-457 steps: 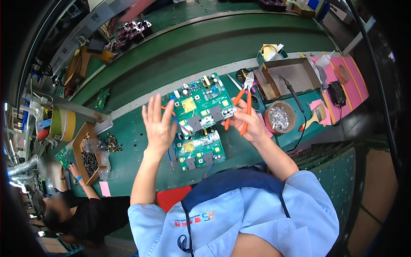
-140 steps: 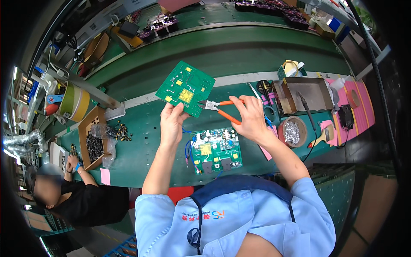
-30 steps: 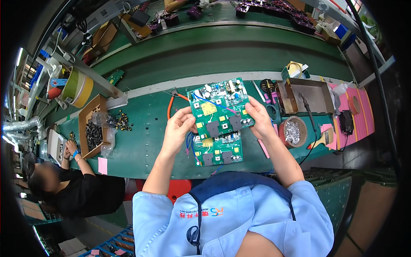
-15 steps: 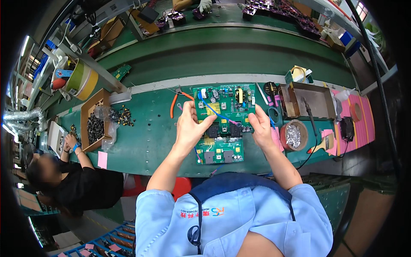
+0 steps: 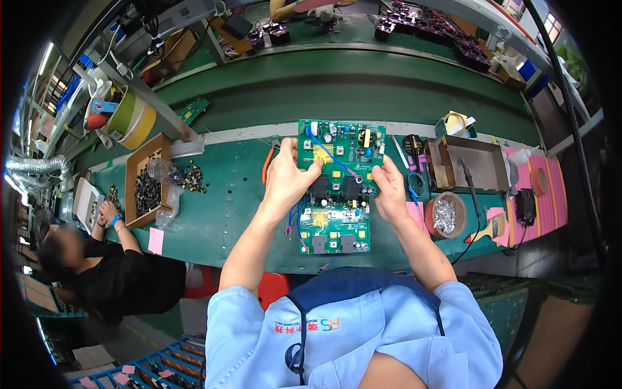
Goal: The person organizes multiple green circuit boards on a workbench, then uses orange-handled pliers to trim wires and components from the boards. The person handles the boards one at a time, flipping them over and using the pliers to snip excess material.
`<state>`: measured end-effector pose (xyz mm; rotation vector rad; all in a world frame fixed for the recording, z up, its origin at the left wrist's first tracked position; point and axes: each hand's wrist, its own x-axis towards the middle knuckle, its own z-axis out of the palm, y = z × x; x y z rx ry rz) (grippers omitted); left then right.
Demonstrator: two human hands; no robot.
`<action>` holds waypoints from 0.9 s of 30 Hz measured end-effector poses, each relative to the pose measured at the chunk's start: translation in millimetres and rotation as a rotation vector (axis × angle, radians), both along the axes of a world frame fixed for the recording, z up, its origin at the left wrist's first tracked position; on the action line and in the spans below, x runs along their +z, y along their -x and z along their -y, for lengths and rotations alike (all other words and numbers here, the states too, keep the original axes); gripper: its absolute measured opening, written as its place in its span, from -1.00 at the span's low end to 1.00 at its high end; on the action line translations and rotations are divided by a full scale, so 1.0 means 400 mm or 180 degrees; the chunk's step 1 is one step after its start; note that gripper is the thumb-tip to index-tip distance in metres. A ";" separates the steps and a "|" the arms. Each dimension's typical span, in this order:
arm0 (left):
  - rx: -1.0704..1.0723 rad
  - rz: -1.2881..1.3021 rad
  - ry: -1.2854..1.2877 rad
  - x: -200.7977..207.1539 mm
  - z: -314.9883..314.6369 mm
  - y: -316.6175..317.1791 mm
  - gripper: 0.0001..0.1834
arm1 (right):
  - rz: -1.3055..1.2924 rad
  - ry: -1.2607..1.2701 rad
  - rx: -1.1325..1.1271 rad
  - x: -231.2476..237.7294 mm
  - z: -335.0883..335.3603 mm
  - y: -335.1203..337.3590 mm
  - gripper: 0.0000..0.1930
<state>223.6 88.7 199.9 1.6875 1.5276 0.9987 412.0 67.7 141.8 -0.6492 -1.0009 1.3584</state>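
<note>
My left hand (image 5: pixel 289 172) grips the left edge of a green circuit board (image 5: pixel 353 170), its thumb over the top face. At the opposite edge, my right hand (image 5: pixel 389 191) holds the same board, fingers hidden in part beneath it. Blue wires with ring terminals, a yellow-cored transformer and dark square relays show on the board, as does a patch of yellow tape. Nearer to me lies a second green circuit board (image 5: pixel 334 228), its far part covered by the held one. Orange-handled pliers (image 5: pixel 267 163) lie just left of my left hand.
At right sit a bowl of silvery bits (image 5: pixel 445 215), blue-handled scissors (image 5: pixel 416 185), a soldering iron (image 5: pixel 468 178), a metal tray (image 5: pixel 476 149) and a brush (image 5: pixel 492 227). To the left are a cardboard box of small black parts (image 5: pixel 146 204) and a co-worker (image 5: pixel 110 259).
The held board has shifted slightly away from me, and more of the nearer board and its blue wires now shows. My left hand covers more of the pliers.
</note>
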 end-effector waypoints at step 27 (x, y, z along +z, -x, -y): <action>-0.0147 0.0610 -0.0399 -0.042 -0.080 -0.052 -0.47 | 0.0542 -0.0260 -0.0251 0.010 0.000 -0.003 -0.67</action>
